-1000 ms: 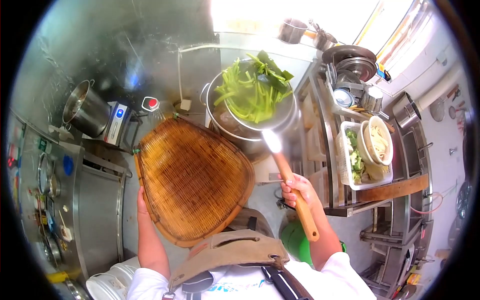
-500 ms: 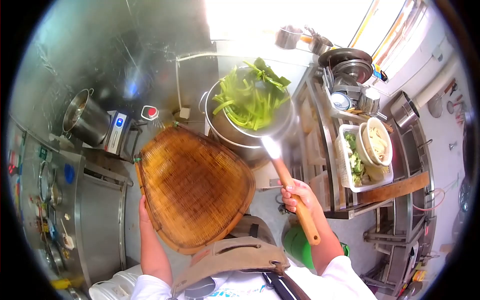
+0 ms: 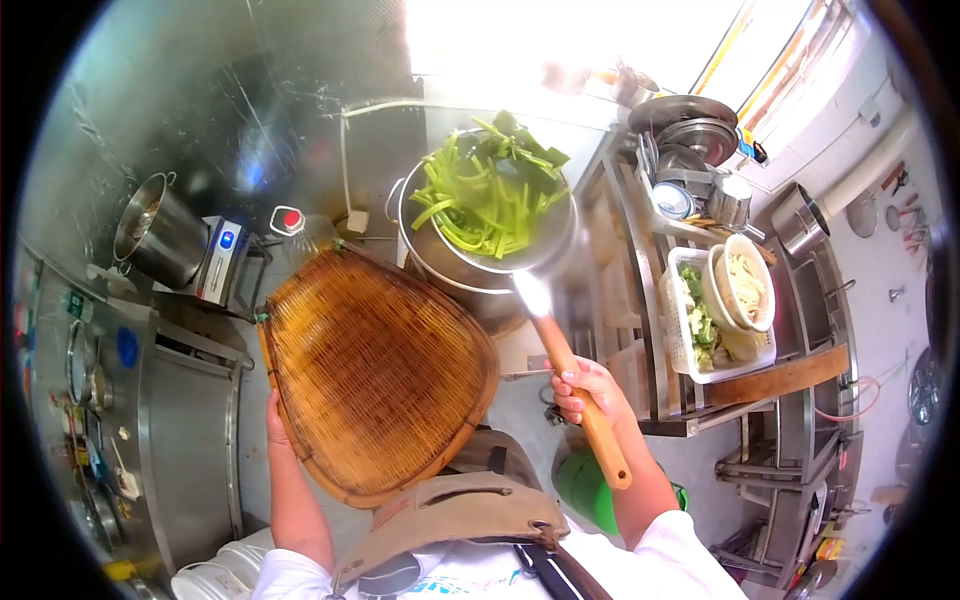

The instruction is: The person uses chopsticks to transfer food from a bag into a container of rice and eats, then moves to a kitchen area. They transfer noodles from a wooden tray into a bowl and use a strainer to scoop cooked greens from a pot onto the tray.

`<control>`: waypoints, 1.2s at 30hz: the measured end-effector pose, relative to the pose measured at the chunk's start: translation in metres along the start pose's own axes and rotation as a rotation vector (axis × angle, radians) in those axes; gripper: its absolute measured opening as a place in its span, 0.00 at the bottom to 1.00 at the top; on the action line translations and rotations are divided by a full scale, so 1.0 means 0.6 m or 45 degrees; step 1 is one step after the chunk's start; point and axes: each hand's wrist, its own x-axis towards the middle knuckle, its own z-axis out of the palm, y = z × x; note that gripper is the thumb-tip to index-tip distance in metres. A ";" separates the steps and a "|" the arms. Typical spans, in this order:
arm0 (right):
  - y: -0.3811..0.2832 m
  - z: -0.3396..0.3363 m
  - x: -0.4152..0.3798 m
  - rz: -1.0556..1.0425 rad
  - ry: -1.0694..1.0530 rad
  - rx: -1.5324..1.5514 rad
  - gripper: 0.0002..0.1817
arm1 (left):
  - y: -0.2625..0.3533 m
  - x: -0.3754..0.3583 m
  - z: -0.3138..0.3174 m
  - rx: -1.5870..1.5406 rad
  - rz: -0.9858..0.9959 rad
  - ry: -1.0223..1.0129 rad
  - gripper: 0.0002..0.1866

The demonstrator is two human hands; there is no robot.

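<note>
A large woven bamboo tray (image 3: pixel 375 370), brown and rounded at the near end, is tilted in front of me. My left hand (image 3: pixel 277 418) grips its left rim, the fingers mostly hidden behind it. My right hand (image 3: pixel 585 390) is wrapped round the wooden handle (image 3: pixel 600 440) of a long-handled strainer. The strainer's bowl (image 3: pixel 560 235) sits over a big metal pot (image 3: pixel 440 265) and carries a heap of green leafy stalks (image 3: pixel 490 190). Light steam blurs the pot's right side. The tray's far edge lies left of the pot.
A white basket (image 3: pixel 725 372) with bowls and cut greens stands on a steel rack to the right. At the left are a tall steel pot (image 3: pixel 150 235) and an induction cooker (image 3: pixel 218 265). A clear plastic jug with a red cap (image 3: pixel 290 218) stands behind the tray. A green gas cylinder (image 3: pixel 585 490) is below.
The whole view has shifted slightly, so things appear a little further left. Both hands keep their grip, and the greens stay in the strainer.
</note>
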 end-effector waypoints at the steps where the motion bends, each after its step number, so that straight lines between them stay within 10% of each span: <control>1: 0.000 0.000 0.000 0.000 0.001 -0.005 0.20 | -0.001 0.003 -0.005 -0.009 -0.004 0.021 0.28; 36: 0.003 0.008 0.006 -0.027 0.040 0.029 0.18 | 0.000 -0.005 0.024 -0.071 -0.092 0.067 0.30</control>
